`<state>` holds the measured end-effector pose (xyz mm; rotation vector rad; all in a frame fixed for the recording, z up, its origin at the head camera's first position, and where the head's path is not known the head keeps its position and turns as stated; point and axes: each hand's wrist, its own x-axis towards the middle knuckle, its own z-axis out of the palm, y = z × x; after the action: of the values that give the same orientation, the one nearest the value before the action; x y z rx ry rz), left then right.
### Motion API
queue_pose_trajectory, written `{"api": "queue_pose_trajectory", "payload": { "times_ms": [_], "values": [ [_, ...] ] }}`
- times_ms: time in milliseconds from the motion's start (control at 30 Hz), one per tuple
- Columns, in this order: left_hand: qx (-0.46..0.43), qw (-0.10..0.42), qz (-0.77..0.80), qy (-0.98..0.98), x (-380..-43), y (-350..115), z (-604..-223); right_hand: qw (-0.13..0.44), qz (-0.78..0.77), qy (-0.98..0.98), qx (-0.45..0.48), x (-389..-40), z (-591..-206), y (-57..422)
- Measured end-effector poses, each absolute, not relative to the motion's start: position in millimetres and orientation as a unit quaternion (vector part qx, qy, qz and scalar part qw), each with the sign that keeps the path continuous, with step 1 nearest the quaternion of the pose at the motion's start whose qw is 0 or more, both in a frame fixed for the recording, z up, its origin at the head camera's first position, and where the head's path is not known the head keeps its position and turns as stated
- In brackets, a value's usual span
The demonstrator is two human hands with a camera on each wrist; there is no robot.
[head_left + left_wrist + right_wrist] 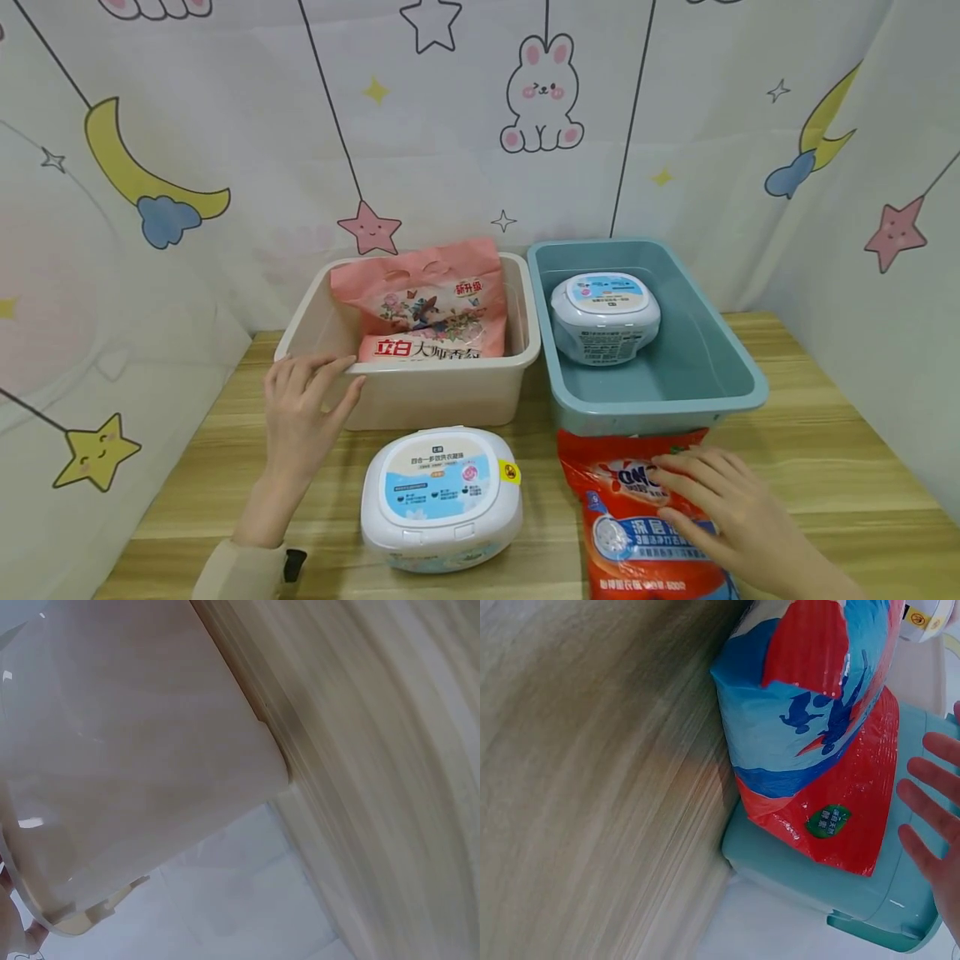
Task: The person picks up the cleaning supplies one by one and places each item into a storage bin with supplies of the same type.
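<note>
At the front left corner of the white plastic bin point(420, 392), my left hand point(303, 408) holds the rim, fingers bent over it and thumb on the outer side. A pink laundry detergent bag point(435, 304) leans inside that bin. My right hand point(720, 508) is over a red and blue detergent powder bag point(637, 533), its fingers spread and apart from one another. In the right wrist view those fingers point(930, 780) appear beside the bag, gripping nothing. Between the hands sits a white lidded tub point(442, 500) with a yellow sticker.
A teal bin point(660, 408) adjoins the white one at the right, with another white lidded tub point(606, 317) inside. The red bag's top end lies against the teal bin's front. Beneath everything is a wood-grain table point(810, 450); a patterned cloth point(450, 125) hangs behind.
</note>
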<state>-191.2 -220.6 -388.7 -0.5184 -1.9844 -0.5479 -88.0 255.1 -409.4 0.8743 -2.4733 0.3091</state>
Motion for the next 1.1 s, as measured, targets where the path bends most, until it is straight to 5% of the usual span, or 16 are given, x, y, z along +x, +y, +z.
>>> {"api": "queue_pose_trajectory", "payload": {
  "times_ms": [600, 1100],
  "values": [
    [-0.208, 0.484, -0.228, -0.819, -190, -219, -386, 0.179, 0.081, -0.935, 0.296, -82, -409, 253],
    [-0.197, 0.478, -0.237, -0.822, -190, -218, -389, 0.001, 0.059, -0.967, 0.247, -77, -403, 250]
  ]
}}
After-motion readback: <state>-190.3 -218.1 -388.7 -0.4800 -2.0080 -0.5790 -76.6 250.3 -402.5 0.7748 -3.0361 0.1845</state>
